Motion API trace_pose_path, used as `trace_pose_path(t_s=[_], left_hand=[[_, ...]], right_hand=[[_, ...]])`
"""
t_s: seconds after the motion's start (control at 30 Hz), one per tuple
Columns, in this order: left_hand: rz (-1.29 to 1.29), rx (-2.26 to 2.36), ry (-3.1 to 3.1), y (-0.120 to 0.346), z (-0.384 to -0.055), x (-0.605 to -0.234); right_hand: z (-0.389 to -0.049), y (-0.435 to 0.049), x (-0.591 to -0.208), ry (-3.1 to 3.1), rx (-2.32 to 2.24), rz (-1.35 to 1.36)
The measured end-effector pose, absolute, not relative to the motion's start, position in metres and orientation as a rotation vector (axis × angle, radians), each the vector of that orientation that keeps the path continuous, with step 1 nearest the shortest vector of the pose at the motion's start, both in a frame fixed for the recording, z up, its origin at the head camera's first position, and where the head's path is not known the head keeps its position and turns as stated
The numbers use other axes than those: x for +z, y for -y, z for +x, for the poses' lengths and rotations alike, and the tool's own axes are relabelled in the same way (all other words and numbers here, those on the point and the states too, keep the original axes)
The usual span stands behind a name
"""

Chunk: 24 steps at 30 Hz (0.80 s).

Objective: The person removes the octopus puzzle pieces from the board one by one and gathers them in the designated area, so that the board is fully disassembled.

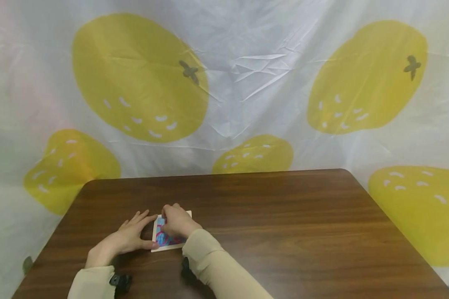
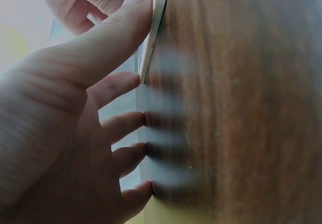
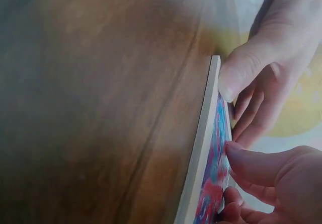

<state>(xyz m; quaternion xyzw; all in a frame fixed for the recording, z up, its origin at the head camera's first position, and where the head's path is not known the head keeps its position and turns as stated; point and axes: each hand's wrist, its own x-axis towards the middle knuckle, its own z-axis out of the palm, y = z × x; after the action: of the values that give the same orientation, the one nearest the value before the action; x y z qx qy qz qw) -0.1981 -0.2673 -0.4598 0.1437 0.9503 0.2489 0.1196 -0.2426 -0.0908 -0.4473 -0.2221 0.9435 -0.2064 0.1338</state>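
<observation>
A small flat board with a pale wooden rim (image 1: 168, 247) and a blue, pink and red picture (image 3: 213, 171) lies on the table, left of its middle. My left hand (image 1: 126, 238) spreads along the board's left side. Its thumb rests on the near left corner and its index fingertip touches the far left corner; the other fingertips touch the tabletop. Over the picture is my right hand (image 1: 179, 222), its fingers bent and its thumb touching the picture surface in the right wrist view. Whether it pinches anything there is hidden.
The brown wood-grain table (image 1: 284, 232) extends well to the right of both hands. Behind it hangs a pale curtain (image 1: 247, 95) printed with large yellow fruit. Dark wrist straps (image 1: 120, 282) sit at the cream sleeves.
</observation>
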Motion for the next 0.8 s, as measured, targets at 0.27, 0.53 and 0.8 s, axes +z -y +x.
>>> trace_pose_path(t_s=[0.27, 0.53, 0.8], left_hand=[[0.425, 0.710, -2.791, 0.2695, -0.1992, -0.4569], [0.424, 0.761, -2.749, 0.2705, -0.1986, -0.4571], [0.417, 0.765, -2.742, 0.2688, -0.1960, -0.4571]], right_hand=[[-0.2390, 0.0924, -0.4498, -2.832, -0.623, -0.807], [-0.2411, 0.0936, -0.4513, -2.794, -0.630, -0.707], [-0.2431, 0.0926, -0.4551, -2.753, -0.704, -0.591]])
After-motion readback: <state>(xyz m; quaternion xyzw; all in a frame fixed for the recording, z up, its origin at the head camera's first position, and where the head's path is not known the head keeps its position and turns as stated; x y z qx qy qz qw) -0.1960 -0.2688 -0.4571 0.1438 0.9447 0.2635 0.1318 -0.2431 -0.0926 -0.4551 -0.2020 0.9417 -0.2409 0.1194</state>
